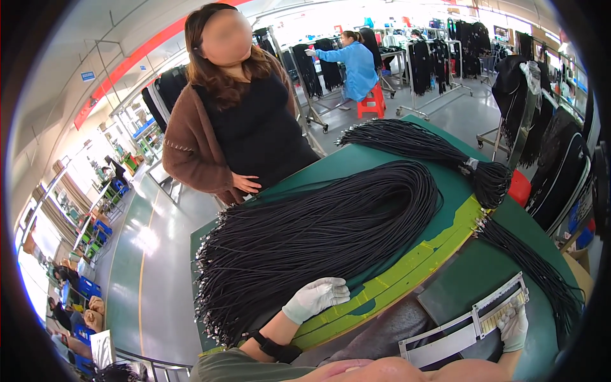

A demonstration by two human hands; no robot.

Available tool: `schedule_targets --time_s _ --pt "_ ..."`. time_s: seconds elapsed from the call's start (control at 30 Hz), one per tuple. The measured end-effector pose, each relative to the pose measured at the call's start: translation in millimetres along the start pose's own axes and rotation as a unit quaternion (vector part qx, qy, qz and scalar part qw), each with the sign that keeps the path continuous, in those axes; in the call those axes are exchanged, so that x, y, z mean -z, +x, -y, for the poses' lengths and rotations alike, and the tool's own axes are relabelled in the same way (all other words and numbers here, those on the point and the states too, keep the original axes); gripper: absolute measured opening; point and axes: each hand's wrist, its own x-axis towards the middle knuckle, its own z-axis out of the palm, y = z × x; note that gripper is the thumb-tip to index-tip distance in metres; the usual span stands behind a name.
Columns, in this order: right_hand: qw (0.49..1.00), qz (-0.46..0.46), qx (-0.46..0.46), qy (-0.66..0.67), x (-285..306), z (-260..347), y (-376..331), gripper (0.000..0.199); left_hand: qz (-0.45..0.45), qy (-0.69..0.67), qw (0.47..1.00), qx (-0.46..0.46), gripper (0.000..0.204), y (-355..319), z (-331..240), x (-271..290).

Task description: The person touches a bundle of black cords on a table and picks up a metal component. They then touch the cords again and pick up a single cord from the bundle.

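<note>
My left hand [316,299], in a white glove, is beside the near edge of a large looped bundle of black cables [318,223]. Its fingers are loosely bent and a little apart, with nothing visible in them. At the lower right, my gloved right hand [513,328] grips the end of a long silver metal frame [445,344]. That end has a slotted section with a yellowish row of small pieces [503,312]. The frame is tilted close to my body, over the table's near side. Small silver connector ends [207,280] fan out along the bundle's left side.
A green table [458,270] carries a yellow-green strip [388,280]. A tied cable bundle [414,140] lies at its far edge, another [528,264] at right. Across the table stands a person [235,114], hand at the edge. Racks of black cables [439,60] stand behind.
</note>
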Motion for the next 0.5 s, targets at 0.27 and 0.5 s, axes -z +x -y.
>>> schedule_targets --time_s 0.27,0.5 --pt "1.000 -0.004 -0.004 -0.008 1.0 0.1 0.7 0.036 0.004 -0.001 1.000 0.000 0.036 -0.1 0.0 0.0" --pt "1.000 -0.014 -0.002 -0.006 -2.5 0.2 0.9 0.034 -0.005 0.006 1.000 0.001 0.037 -0.5 -0.9 -1.3"
